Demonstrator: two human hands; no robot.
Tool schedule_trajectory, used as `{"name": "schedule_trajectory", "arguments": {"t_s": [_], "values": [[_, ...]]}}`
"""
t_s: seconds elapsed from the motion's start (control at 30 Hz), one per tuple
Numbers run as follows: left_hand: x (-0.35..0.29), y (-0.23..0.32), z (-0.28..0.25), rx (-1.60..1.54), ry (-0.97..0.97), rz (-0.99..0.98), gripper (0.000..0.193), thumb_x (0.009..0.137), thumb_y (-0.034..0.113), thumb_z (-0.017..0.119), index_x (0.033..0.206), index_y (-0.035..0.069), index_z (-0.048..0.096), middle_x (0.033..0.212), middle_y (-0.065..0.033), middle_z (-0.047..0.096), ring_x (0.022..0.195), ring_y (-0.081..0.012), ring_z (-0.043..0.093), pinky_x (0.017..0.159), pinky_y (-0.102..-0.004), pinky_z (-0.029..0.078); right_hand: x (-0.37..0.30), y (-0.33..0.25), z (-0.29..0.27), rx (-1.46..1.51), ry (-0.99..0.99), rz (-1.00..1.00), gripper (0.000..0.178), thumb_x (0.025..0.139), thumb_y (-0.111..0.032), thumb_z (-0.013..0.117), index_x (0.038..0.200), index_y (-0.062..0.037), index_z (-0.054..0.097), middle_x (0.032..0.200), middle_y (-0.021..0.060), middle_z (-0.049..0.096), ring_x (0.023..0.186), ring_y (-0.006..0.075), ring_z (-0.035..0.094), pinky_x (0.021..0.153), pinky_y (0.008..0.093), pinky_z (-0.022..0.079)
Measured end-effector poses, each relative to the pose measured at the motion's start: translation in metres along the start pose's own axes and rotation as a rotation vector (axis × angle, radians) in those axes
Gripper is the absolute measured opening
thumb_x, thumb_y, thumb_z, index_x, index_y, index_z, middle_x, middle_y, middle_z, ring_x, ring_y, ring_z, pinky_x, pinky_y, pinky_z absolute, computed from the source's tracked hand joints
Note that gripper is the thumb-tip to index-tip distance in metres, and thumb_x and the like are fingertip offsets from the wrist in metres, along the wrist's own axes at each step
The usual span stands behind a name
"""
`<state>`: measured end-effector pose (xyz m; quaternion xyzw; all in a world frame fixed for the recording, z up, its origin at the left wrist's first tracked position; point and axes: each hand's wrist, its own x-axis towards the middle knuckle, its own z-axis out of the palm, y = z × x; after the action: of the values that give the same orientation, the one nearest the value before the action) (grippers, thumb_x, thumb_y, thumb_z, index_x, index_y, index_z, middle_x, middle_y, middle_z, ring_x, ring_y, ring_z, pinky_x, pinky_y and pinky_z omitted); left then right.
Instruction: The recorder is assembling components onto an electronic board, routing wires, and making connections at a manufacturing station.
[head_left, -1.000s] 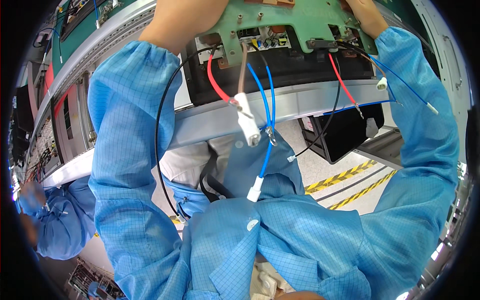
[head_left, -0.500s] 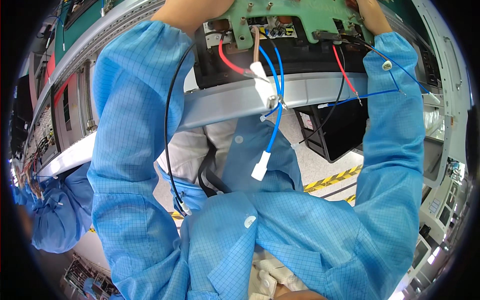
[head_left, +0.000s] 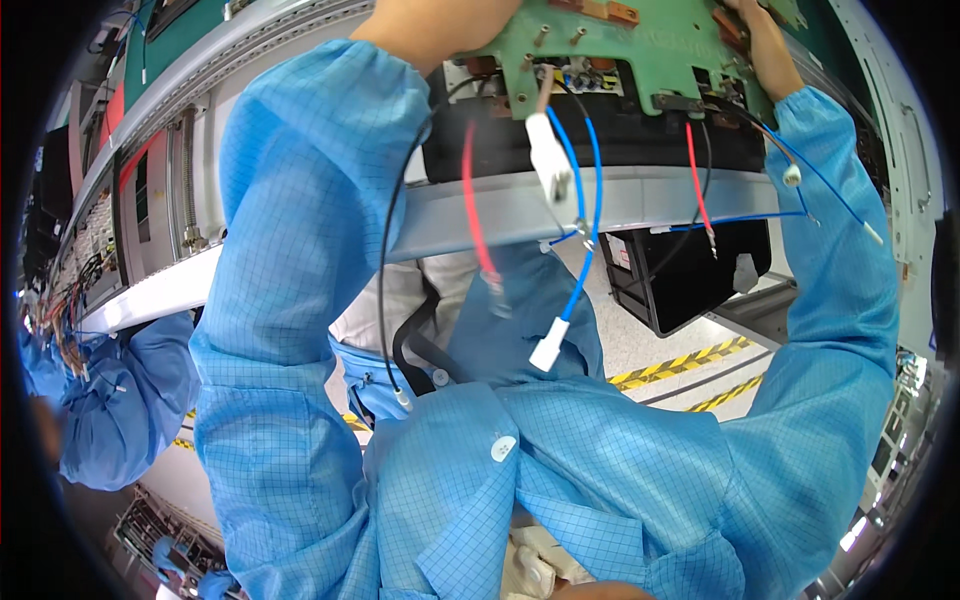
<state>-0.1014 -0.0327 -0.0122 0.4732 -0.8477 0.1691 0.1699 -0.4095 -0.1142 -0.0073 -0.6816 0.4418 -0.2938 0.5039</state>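
At the top edge, a green board (head_left: 640,50) with copper-coloured blocks and posts lies over a black housing (head_left: 560,130). My left hand (head_left: 445,22) rests at the board's left end; its fingers are hidden or out of view. At the right end, my right hand (head_left: 768,52) grips the board's edge, its fingertips partly cut off. Several wires hang toward me: a blurred red wire (head_left: 472,200), a white connector (head_left: 548,158) on a brown lead, blue wires (head_left: 597,190) with a white plug (head_left: 549,345), and a shorter red wire (head_left: 697,180). A black wire (head_left: 385,260) runs down beside my left sleeve.
A silver metal rail (head_left: 480,215) crosses in front of me below the housing. Under it stands a black bin (head_left: 690,275) near yellow-black floor tape (head_left: 690,365). Another person's blue sleeve (head_left: 130,410) is at the left, near hanging wires (head_left: 75,310).
In the picture, the board, both hands and the wires have shifted right and slightly down. The left red wire, earlier lying across by the white connector, now hangs straight down, blurred.
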Motion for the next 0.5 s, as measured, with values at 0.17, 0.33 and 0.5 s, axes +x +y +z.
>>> {"name": "schedule_trajectory", "arguments": {"t_s": [0.17, 0.33, 0.5], "values": [[0.01, -0.001, -0.001, -0.211, -0.102, -0.135, 0.022, 0.09, 0.015, 0.041, 0.081, 0.001, 0.056, 0.072, -0.0175, 0.06, 0.068, -0.035, 0.06, 0.062, -0.0438, 0.047, 0.004, -0.003, 0.0, -0.163, -0.034, 0.027, 0.044, 0.097, -0.044, 0.037, 0.103, -0.007, 0.06, 0.063, -0.0044, 0.035, 0.056, 0.0062, 0.031, 0.052, 0.0212, 0.027], [0.011, -0.008, -0.008, -0.275, -0.025, -0.161, 0.024, 0.09, 0.016, 0.042, 0.078, 0.0, 0.056, 0.068, -0.0194, 0.059, 0.067, -0.0367, 0.059, 0.062, -0.0448, 0.047, 0.007, -0.021, 0.013, -0.29, -0.001, -0.04, 0.036, 0.096, -0.036, 0.042, 0.098, -0.0054, 0.062, 0.063, -0.0015, 0.045, 0.056, 0.0076, 0.039, 0.052, 0.0226, 0.032], [0.005, -0.027, 0.024, -0.251, 0.052, -0.169, 0.028, 0.09, 0.022, 0.045, 0.077, 0.002, 0.059, 0.072, -0.0155, 0.063, 0.071, -0.0326, 0.061, 0.063, -0.044, 0.047, 0.02, -0.005, 0.007, -0.494, -0.072, -0.045, 0.036, 0.095, -0.038, 0.041, 0.118, -0.0124, 0.052, 0.078, -0.0064, 0.04, 0.069, 0.0029, 0.034, 0.06, 0.0187, 0.027]]}}
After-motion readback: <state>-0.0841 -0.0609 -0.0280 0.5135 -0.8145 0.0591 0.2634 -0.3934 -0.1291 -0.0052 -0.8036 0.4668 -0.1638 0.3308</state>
